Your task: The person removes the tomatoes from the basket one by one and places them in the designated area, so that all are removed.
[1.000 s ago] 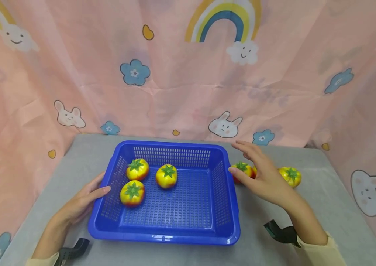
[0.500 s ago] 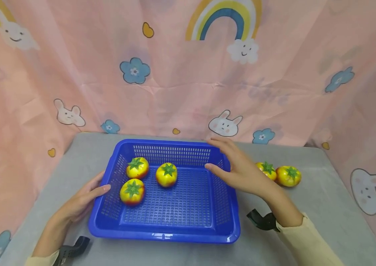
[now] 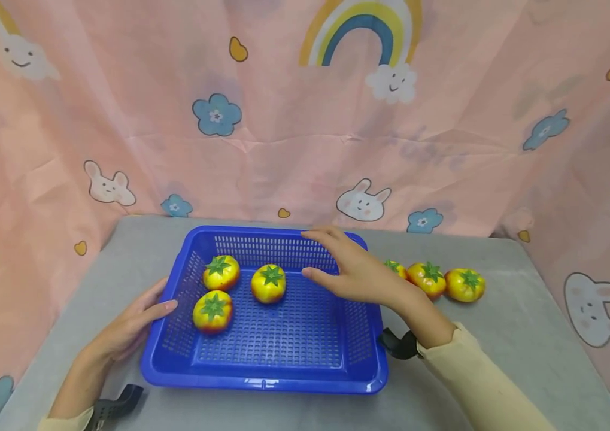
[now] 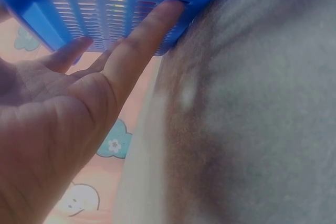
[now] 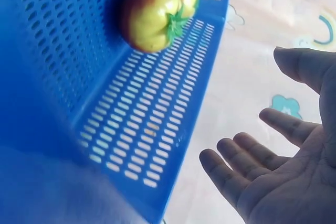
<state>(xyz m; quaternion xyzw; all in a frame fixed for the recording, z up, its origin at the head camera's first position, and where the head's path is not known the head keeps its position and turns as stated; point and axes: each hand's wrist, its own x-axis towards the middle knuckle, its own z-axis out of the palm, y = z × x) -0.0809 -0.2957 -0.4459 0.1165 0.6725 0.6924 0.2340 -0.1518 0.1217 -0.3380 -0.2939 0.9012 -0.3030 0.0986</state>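
Observation:
A blue plastic basket point(image 3: 272, 383) with slotted walls stands on the table. Inside it, towards the left, lie three yellow-red tomatoes with green star-shaped tops: a back-left one point(image 3: 221, 273), a front-left one point(image 3: 212, 312) and a middle one point(image 3: 269, 284). My left hand point(image 3: 129, 323) grips the basket's left side, thumb over the rim and fingers against the outer wall. Over the basket's right part hovers my right hand point(image 3: 355, 272), fingers spread and nothing held. In the right wrist view, a tomato point(image 5: 149, 17) shows beyond the slotted base, apart from that hand.
Right of the basket, three more tomatoes lie in a row on the grey tabletop point(image 3: 498, 347): one point(image 3: 395, 269) partly behind my right hand, a middle one point(image 3: 427, 279) and an outer one point(image 3: 465, 284). A pink patterned curtain point(image 3: 283, 143) borders the table's back and sides.
My right hand has moved left, from beside the basket's right rim to above its inside, uncovering the tomatoes on the table. The left hand and basket have stayed put.

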